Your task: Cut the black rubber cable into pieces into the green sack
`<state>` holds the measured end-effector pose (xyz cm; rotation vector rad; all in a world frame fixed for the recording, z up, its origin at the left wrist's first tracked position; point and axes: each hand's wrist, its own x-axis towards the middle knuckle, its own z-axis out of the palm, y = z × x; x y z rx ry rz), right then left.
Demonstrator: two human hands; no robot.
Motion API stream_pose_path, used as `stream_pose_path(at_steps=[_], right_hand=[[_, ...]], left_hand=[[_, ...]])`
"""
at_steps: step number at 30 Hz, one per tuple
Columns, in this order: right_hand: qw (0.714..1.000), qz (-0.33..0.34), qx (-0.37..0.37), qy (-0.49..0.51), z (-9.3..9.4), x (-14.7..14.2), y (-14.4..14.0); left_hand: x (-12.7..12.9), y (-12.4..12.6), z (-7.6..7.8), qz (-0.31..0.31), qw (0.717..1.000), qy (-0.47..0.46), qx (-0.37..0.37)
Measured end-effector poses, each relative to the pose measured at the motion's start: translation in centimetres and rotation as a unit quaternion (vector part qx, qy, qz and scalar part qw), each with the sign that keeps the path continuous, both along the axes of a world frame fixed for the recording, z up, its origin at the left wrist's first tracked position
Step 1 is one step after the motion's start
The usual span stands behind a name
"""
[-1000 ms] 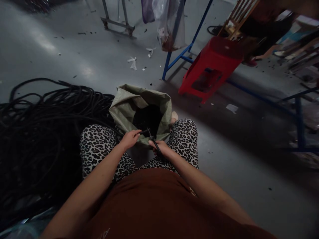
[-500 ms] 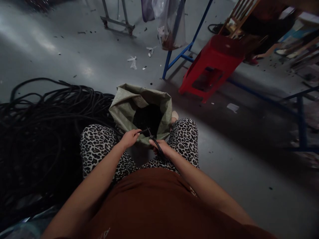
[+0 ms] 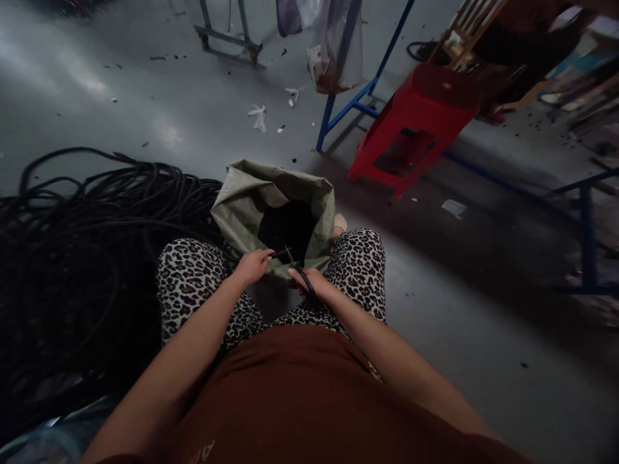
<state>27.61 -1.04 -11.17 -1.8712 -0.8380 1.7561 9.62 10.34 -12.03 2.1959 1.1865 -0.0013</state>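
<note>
Between my knees stands an open woven sack [image 3: 236,216], its inside dark with black pieces [image 3: 290,225] that I cannot make out singly. My left hand [image 3: 254,267] pinches a thin black rubber strip [image 3: 279,254], whose end sticks out over the near rim of the sack. My right hand [image 3: 309,281] is closed round the black handles of a pair of scissors [image 3: 304,277]. The blades point up and away over the sack opening, close to the end of the strip.
A big heap of black rubber strips [image 3: 159,193] lies at my left. Beyond the sack, to the right, are a red plastic stool [image 3: 416,122] and a blue metal frame [image 3: 348,113] with plastic bags [image 3: 333,64]. A wheeled trolley [image 3: 229,42] stands further off. Scraps litter the floor.
The handles of the scissors look closer together than before. Both hands stay in almost the same place over the sack rim; the whole view has shifted slightly.
</note>
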Motion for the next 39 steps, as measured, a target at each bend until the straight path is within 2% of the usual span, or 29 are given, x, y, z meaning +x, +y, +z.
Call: stream_pose_path(at_steps=[9, 14, 23, 27, 32, 36, 39], right_hand=[[0.999, 0.012, 0.012, -0.051, -0.2, -0.3, 0.1], [0.994, 0.035, 0.014, -0.102, -0.8, -0.7, 0.5], [0.989, 0.075, -0.012, -0.124, -2.0, -0.9, 0.7], [0.988, 0.089, -0.016, -0.125, -2.3, -0.9, 0.7], [0.994, 0.063, -0.001, -0.094, -2.1, -0.9, 0.4], [0.999, 0.015, -0.018, -0.028, -1.9, -1.0, 0.3], [0.999, -0.009, -0.028, -0.014, -1.8, -0.9, 0.4]], left_hand=[[0.1, 0.0, -0.1, -0.012, 1.0, 0.019, 0.012], [0.3, 0.0, -0.2, -0.033, 0.997, 0.061, 0.026], [0.6, -0.1, -0.2, -0.055, 0.988, 0.141, 0.041], [0.6, -0.1, -0.2, -0.059, 0.986, 0.149, 0.047], [0.4, 0.0, -0.6, -0.051, 0.988, 0.138, 0.05], [0.2, 0.0, -0.5, -0.028, 0.993, 0.103, 0.048], [-0.1, 0.2, -0.2, -0.022, 0.996, 0.079, 0.04]])
